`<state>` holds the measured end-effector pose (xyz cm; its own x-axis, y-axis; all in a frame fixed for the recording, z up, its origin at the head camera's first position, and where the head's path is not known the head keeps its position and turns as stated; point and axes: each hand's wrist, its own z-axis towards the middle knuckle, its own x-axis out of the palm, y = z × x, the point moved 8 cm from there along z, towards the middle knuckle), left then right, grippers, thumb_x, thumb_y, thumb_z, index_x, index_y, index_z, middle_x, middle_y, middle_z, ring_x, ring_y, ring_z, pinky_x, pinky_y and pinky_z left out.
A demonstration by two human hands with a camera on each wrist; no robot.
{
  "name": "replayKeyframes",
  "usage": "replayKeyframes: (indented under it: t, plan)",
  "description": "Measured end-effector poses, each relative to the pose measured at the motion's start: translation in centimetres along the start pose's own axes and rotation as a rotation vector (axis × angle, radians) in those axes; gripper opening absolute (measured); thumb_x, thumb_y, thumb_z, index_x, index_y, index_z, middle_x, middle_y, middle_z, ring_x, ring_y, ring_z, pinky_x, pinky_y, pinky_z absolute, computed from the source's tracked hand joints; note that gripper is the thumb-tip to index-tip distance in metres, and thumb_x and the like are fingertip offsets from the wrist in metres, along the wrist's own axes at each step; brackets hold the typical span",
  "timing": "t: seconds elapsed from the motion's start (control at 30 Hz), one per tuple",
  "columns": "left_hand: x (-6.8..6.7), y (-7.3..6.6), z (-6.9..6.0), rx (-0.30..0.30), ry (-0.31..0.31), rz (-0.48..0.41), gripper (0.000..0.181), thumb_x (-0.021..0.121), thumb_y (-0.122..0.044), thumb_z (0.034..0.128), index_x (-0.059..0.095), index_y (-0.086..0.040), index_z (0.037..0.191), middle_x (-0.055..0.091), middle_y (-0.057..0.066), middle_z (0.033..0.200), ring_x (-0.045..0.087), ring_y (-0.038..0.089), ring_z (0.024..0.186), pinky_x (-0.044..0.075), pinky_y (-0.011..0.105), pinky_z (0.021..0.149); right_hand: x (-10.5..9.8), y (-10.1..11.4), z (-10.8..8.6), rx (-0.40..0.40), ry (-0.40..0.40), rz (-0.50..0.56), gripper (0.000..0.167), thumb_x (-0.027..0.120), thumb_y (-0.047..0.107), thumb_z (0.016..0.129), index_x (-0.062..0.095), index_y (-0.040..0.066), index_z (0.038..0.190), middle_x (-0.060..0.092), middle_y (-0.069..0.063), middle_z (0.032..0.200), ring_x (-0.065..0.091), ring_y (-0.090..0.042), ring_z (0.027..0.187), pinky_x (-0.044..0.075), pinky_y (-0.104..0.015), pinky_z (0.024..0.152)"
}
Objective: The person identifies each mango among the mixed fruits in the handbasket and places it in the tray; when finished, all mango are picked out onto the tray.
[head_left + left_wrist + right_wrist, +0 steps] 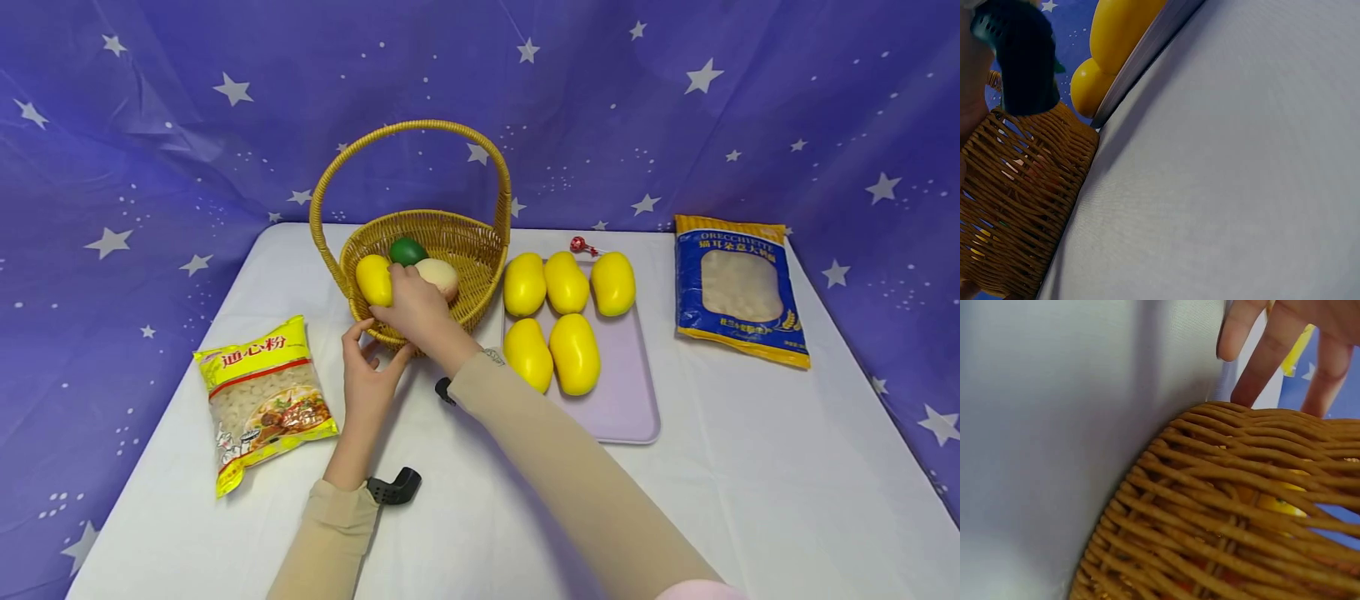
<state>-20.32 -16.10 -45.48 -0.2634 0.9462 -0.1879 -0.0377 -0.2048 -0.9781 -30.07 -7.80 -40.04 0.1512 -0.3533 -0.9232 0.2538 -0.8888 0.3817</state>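
Note:
In the head view, a yellow mango [373, 280] lies at the left inside a wicker basket [471, 287] with a tall handle. My right hand [422, 310] reaches over the near rim and holds this mango, fingers and thumb at its right side. Beside it in the basket are a dark green rounded thing [407, 251] and a beige rounded thing [438, 277], partly behind the hand. My left hand [369, 377] touches the basket's near left side, thumb and fingers spread. In the right wrist view, fingers [1270, 353] of the left hand reach the wicker wall.
Right of the basket, a lilac tray [622, 400] bears several yellow mangoes [575, 354]. A red-wrapped lollipop [578, 244] lies behind it. A yellow pasta bag [270, 400] lies at left, a blue orecchiette bag [738, 287] at far right. A starry purple cloth [600, 108] hangs behind.

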Motion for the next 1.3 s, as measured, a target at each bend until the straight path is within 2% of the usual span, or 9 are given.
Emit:
replayKeyframes:
  t: [0.07,0.3,0.53,0.6,0.8,0.87,1.03,1.3]
  plan:
    - [0.0,1.0,0.3,0.007,-0.004,0.0,0.07,0.076,-0.032,0.0845,0.035,-0.018,0.139,0.03,0.004,0.148,0.045,0.028,0.125,0.036,0.049,0.103,0.2,0.2,0.2,0.008,0.012,-0.03,0.072,0.066,0.05,0.087,0.04,0.009,0.141,0.051,-0.007,0.125,0.061,-0.02,0.089,0.053,-0.037,0.076]
    - [0.1,0.8,0.3,0.024,-0.017,0.01,0.07,0.076,-0.036,0.0835,0.036,-0.02,0.138,0.032,0.002,0.147,0.047,0.027,0.124,0.037,0.048,0.102,0.8,0.3,0.9,0.022,0.035,-0.104,0.068,0.065,0.051,0.087,0.044,0.007,0.135,0.053,-0.007,0.116,0.062,-0.019,0.084,0.054,-0.032,0.073]
    - [0.2,1.1,0.2,-0.009,-0.007,0.009,0.069,0.076,-0.032,0.0846,0.035,-0.02,0.14,0.031,0.004,0.148,0.046,0.028,0.125,0.036,0.048,0.103,1.0,-0.3,1.4,0.052,0.017,-0.068,0.071,0.066,0.05,0.087,0.042,0.006,0.136,0.055,-0.008,0.115,0.062,-0.021,0.088,0.054,-0.034,0.075]
    - [0.2,0.7,0.1,-0.016,-0.002,0.004,0.068,0.075,-0.029,0.0855,0.035,-0.019,0.14,0.031,0.006,0.148,0.045,0.03,0.126,0.035,0.049,0.104,1.0,-0.3,1.5,0.055,0.014,-0.058,0.07,0.067,0.049,0.087,0.042,0.006,0.135,0.055,-0.008,0.114,0.062,-0.021,0.088,0.054,-0.034,0.074]
    - [0.2,-2.2,-0.8,-0.009,0.015,0.01,0.068,0.073,-0.017,0.0879,0.031,-0.006,0.14,0.029,0.017,0.148,0.044,0.037,0.127,0.034,0.053,0.104,1.1,-0.5,1.7,0.055,0.005,-0.044,0.067,0.069,0.045,0.086,0.044,0.005,0.134,0.055,-0.009,0.111,0.061,-0.019,0.085,0.054,-0.033,0.073]
    - [0.2,-1.7,-0.7,-0.007,0.014,0.008,0.067,0.073,-0.019,0.0877,0.032,-0.009,0.14,0.029,0.015,0.148,0.044,0.036,0.127,0.034,0.053,0.104,1.1,-0.5,1.7,0.051,0.005,-0.04,0.066,0.069,0.044,0.086,0.044,0.005,0.133,0.055,-0.009,0.111,0.061,-0.018,0.084,0.054,-0.033,0.074]
    - [0.1,0.8,0.1,-0.001,0.005,0.014,0.07,0.075,-0.03,0.0856,0.034,-0.019,0.141,0.03,0.007,0.149,0.045,0.03,0.126,0.035,0.049,0.104,1.0,-0.4,1.6,0.044,0.006,-0.018,0.065,0.071,0.041,0.085,0.045,0.005,0.132,0.054,-0.009,0.111,0.06,-0.018,0.083,0.054,-0.033,0.074]
    - [-0.1,1.0,0.2,0.017,-0.018,0.027,0.07,0.075,-0.04,0.0836,0.036,-0.021,0.139,0.032,0.004,0.147,0.047,0.028,0.124,0.038,0.047,0.101,0.7,-0.4,1.5,0.045,-0.012,0.025,0.066,0.073,0.044,0.082,0.047,0.005,0.128,0.053,-0.01,0.112,0.059,-0.019,0.081,0.053,-0.032,0.072]
